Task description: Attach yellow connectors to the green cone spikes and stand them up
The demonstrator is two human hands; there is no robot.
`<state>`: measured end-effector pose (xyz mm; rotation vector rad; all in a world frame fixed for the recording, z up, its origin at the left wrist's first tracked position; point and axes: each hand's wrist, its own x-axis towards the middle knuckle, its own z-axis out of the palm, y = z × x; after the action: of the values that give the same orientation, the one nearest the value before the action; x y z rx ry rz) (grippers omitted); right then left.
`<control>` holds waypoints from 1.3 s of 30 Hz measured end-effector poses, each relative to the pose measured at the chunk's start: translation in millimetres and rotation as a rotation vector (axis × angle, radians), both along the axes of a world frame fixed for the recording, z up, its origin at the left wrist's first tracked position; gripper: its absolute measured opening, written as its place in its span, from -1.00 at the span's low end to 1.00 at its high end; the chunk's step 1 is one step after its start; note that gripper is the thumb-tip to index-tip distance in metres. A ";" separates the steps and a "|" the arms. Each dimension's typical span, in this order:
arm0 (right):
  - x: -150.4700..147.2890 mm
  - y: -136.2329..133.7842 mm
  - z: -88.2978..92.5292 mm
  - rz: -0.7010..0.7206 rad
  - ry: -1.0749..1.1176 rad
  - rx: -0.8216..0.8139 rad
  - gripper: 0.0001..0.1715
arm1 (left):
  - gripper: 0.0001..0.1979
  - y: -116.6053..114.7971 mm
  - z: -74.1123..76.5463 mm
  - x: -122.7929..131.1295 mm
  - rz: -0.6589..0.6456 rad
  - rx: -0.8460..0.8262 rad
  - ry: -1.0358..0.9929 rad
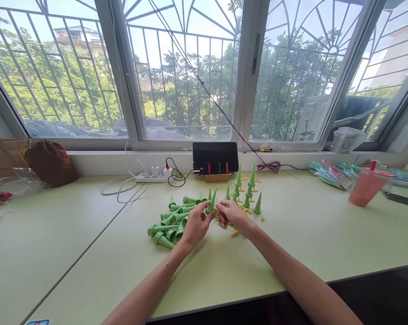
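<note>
My left hand (197, 222) is closed around the base of a green plastic watering spike (211, 201), which points upward. Against the spike's right side, the fingertips of my right hand (231, 212) pinch a small yellow T-shaped valve, mostly hidden by the fingers. To the left lies a loose pile of green spikes (170, 220), many on their sides. Behind and right of my hands, several spikes (248, 194) stand upright, some stacked, with yellow pieces sticking out of their sides. Loose yellow valves (234, 233) lie beneath and beside my right hand.
A phone (216, 168) leans against a black tablet (215, 151) at the back. A power strip (153, 175) with cables is left of it. At right stand a pink cup (369, 185) and plastic packets (331, 174). A brown bag (51, 162) sits far left.
</note>
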<state>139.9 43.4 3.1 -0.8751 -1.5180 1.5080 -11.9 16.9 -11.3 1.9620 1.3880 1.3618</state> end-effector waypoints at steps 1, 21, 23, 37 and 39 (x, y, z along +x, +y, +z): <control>-0.1 0.0 0.0 -0.004 -0.001 0.003 -0.60 | -0.52 0.2 -0.2 -0.1 0.001 0.001 0.004; 4.8 -2.6 -4.5 -0.240 -0.527 0.767 -0.67 | -0.60 -2.1 4.7 -0.3 0.052 0.025 0.147; 4.6 -3.0 -3.3 -0.245 -0.526 0.770 -0.67 | -0.60 -1.5 3.6 -0.8 0.048 0.015 0.135; 2.4 2.3 -3.8 -0.121 -0.273 0.328 -0.60 | -0.54 0.2 1.7 -0.9 -0.088 -0.029 -0.083; 2.4 1.5 -3.9 -0.207 -0.373 0.480 -0.59 | -0.54 0.6 1.7 -1.7 -0.060 -0.029 -0.054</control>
<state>142.3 44.9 -0.8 -1.0152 -1.8842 0.8043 -13.6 17.6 -9.5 1.9183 1.3063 1.3494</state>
